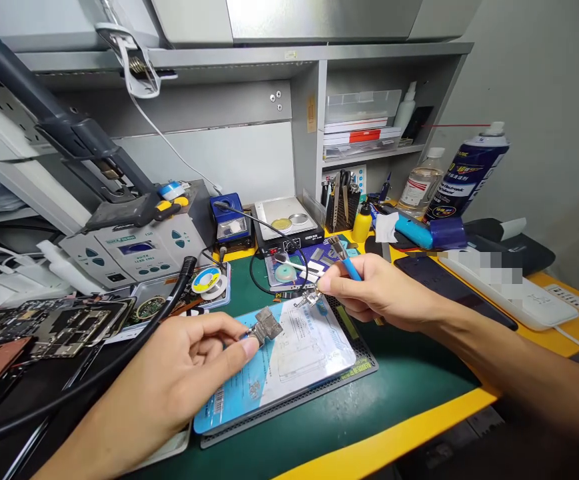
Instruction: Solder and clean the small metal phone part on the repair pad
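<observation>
Behind the bench's front edge (394, 438), the left hand (189, 373) pinches a grey part (270, 324) by one end, presumably exposing its face, the right hand (372, 288) gripping a brush (351, 267) and metal piece (310, 297).

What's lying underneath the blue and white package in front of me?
A grey, mesh-patterned item sticks out from under the package, with the green mat below that. The package covers the rest of the grey item.

Toward eight o'clock, a slender, bare left hand (182, 373) with a short, rounded thumbnail (250, 345) joins a smooth, bare left forearm (112, 427); toward four o'clock, a bare right hand (382, 290) joins a long, bare, tapering right forearm (494, 350)
</observation>
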### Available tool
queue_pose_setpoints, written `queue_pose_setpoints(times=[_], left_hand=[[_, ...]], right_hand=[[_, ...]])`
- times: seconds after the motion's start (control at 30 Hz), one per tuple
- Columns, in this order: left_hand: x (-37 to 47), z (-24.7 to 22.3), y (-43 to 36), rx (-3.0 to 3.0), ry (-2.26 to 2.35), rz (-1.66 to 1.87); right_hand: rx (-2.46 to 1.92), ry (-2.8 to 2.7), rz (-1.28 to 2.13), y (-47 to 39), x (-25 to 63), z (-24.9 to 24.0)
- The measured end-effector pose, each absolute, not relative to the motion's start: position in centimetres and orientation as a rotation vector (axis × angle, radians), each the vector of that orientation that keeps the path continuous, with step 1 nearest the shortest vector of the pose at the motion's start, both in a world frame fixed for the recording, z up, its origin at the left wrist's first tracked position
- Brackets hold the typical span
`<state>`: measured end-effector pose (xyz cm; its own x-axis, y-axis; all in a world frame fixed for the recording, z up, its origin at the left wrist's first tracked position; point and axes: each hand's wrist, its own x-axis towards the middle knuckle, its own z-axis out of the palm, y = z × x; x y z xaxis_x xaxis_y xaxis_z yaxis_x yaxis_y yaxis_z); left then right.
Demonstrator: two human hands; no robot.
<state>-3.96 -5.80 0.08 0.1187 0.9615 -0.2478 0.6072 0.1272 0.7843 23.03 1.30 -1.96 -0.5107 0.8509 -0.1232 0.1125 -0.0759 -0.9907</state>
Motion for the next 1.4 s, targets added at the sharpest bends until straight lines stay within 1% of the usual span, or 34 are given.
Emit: queue_pose_setpoints(times=[0.1, 0.17, 0.33, 0.53, 0.6, 0.63, 0.67, 0.8, 0.9, 0.97, 1.03, 1.17, 1.4], left_hand=[[-4.4, -0.8, -5.9, 1.789, 1.711, 0.466], [-4.9, -1.4, -5.9, 1.843, 1.71, 0.42], [-5.3, -2.1, -5.7, 1.805, 1.715, 0.38], [-5.0, -2.4, -5.7, 1.753, 1.725, 0.427], [-4.9, -2.5, -5.7, 1.739, 1.715, 0.459], [-4.9, -2.5, -5.7, 1.738, 1.711, 0.48], [-4.9, -2.4, -5.7, 1.737, 1.71, 0.503], [-4.7, -1.9, -5.7, 1.703, 1.691, 0.618], [-4.7, -1.5, -5.7, 1.652, 1.655, 0.745], [-4.7, -1.3, -5.9, 1.637, 1.609, 0.795], [-4.6, -1.3, -6.2, 1.623, 1.561, 0.807], [-4.0, -1.1, -7.0, 1.515, 1.512, 0.89], [-3.7, -1.0, -7.1, 1.421, 1.471, 1.0]], right_hand=[[-1.054, -1.623, 1.639, 1.4, 23.1, -2.2], [-1.056, -1.638, 1.634, 1.4, 23.1, -2.3], [-1.034, -1.651, 1.657, 1.3, 23.2, -2.3], [-1.038, -1.631, 1.698, 1.3, 23.0, -2.0], [-1.022, -1.689, 1.667, 1.2, 23.0, -2.0], [-1.008, -1.757, 1.581, 1.1, 22.9, -2.0], [-0.978, -1.857, 1.392, 1.0, 22.9, -2.0], [-0.615, -2.115, 0.307, 0.0, 23.3, -2.5], [-0.235, -2.308, -0.214, -0.7, 24.0, -3.2], [-0.066, -2.35, -0.445, -0.9, 24.3, -3.6], [-0.009, -2.326, -0.525, -1.0, 24.4, -4.0], [-0.004, -2.287, -0.571, -0.9, 24.1, -4.1], [-0.024, -2.305, -0.547, -0.8, 24.4, -4.2]])
